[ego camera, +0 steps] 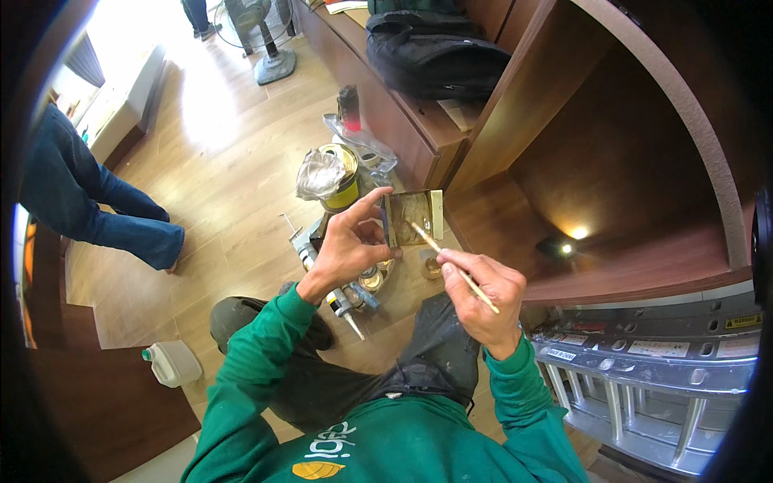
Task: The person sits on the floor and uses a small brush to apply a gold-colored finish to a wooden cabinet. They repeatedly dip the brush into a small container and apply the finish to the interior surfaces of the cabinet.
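Observation:
My left hand (349, 246) grips a small open box-shaped piece (406, 211) by its left and lower edges. Its inside is brown and streaked, and a pale strip runs along its right side. Between the fingers of my right hand (486, 293) is a thin artist's paintbrush (427, 238) with a light handle. The brush tip is over the inside of the piece and appears to touch it. Just below the piece, a small cup (430, 265) with brown contents stands on the floor. Partly behind my left hand are small jars (371, 279) and a caulking gun (338, 302) with its nozzle towards me.
A bucket (343, 196) topped with crumpled plastic stands ahead, near a bottle (349, 108). A wooden cabinet (604, 133) and an aluminium ladder (640, 362) border my right. Leftward are a person's jeans-clad legs (115, 199) and a plastic jug (173, 363). A fan (275, 65) stands farther off.

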Tool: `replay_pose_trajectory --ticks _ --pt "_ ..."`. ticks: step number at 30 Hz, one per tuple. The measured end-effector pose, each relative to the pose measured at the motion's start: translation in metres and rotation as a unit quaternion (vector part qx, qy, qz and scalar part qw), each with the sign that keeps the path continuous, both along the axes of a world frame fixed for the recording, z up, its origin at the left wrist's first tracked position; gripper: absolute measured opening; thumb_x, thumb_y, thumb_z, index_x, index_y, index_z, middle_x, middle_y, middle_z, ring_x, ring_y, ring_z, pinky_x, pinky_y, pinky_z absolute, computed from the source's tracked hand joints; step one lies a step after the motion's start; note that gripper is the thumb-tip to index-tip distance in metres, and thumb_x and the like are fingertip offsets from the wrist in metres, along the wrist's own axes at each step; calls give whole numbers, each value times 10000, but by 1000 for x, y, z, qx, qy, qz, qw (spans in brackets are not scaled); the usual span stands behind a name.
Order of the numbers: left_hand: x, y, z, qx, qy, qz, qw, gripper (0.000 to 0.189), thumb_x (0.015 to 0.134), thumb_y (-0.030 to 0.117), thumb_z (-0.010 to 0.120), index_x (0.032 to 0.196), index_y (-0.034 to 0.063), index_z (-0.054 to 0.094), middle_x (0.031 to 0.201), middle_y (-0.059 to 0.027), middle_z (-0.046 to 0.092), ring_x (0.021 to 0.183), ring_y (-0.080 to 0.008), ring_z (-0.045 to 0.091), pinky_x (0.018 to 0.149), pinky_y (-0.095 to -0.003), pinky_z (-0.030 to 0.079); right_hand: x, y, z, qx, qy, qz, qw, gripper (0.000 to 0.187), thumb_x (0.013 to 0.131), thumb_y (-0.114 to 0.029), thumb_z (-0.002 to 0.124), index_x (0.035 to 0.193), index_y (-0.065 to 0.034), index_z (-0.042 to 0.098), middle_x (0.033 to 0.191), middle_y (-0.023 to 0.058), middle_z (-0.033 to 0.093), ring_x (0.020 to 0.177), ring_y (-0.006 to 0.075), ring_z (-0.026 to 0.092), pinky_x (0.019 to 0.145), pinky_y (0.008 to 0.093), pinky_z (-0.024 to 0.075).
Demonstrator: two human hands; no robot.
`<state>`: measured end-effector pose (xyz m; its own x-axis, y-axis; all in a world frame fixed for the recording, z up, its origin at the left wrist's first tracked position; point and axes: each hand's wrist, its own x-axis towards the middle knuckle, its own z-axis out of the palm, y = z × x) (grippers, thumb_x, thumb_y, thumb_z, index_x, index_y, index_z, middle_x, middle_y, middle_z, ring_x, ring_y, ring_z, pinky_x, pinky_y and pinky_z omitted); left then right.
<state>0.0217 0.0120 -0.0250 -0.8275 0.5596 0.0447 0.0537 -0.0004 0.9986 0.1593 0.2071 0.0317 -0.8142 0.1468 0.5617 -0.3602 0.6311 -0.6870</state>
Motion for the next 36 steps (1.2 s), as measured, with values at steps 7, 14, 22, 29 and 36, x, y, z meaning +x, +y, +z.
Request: replay_pose_trajectory --ticks 7,14,22,29,36 --pt "2 -3 5 -7 -13 7 1000 964 704 -99 875 1578 95 515 1150 -58 664 840 -68 667 738 -252 579 -5 -8 -6 24 -6 9 1000 150 947 -13 725 1081 20 787 966 164 808 853 235 797 757 332 616" --pt "-2 -4 4 10 -13 -8 1000 972 701 -117 875 1576 105 515 1157 -33 676 837 -56 644 720 -236 558 -13 -7 -12 -127 -75 -9 989 164 981 -30 693 1092 43 788 951 135 814 715 122 718 662 257 586" --pt "-2 -4 7 -5 -2 -9 1000 967 703 -103 870 1577 116 518 1164 -37 676 827 -58 635 723 -238 553 -8 10 -8 -222 -118 -42 967 158 964 -70 725 1079 -10 816 917 98 823 768 115 752 680 269 587" --pt "-2 -4 10 -19 -11 -16 1000 1005 709 -116 900 1599 102 488 1184 -32 688 974 -90 677 811 -254 580 -2 9 -9 -196 -101 -40 975 155 957 -46 723 1078 -4 810 905 115 818 764 131 758 683 274 589" --pt "1 -3 8 -19 10 2 1000 945 718 -94 864 1575 100 515 1155 -38 686 826 -63 649 732 -246 562 3 2 -16 -140 -85 -23 986 173 961 -44 726 1103 23 797 935 145 816 787 173 777 690 295 604"
